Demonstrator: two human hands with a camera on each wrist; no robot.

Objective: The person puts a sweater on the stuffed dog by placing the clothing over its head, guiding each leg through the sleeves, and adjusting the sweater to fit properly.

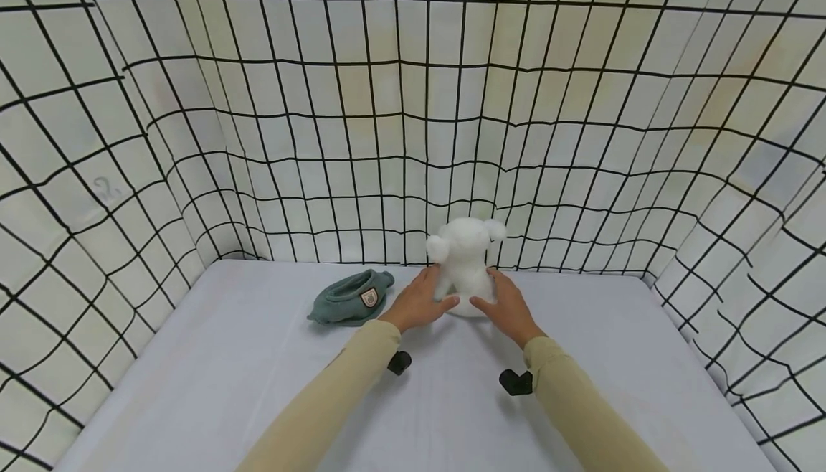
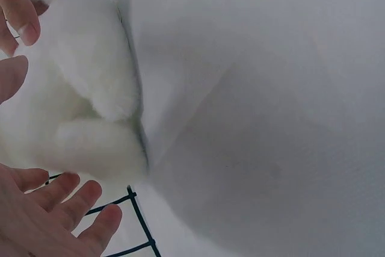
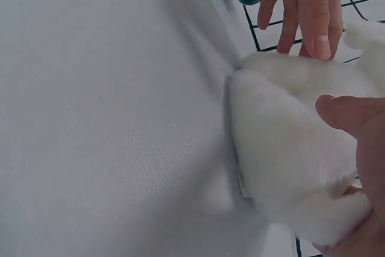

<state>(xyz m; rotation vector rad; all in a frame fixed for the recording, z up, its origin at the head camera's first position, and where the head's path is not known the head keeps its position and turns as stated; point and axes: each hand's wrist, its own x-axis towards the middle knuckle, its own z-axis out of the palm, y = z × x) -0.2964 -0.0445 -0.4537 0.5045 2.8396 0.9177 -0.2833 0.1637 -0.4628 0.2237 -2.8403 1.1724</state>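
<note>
A white plush toy (image 1: 470, 260) with rounded ears sits upright near the back of the white-covered table. My left hand (image 1: 419, 301) is at its left side, thumb toward the middle. In the left wrist view that left hand (image 2: 51, 215) has its fingers spread and loosely bent beside the fluffy body. My right hand (image 1: 510, 307) holds the toy's right side. The right wrist view shows the right thumb (image 3: 346, 112) over the white fur, with a fingertip showing past a fluffy limb. A grey-green cloth cap (image 1: 351, 298) with a badge lies left of my left hand.
Black netting (image 1: 413, 117) over white walls encloses the back and both sides of the table (image 1: 258, 386). A small black device (image 1: 400, 363) sits under the left wrist, and another black device (image 1: 516, 382) under the right.
</note>
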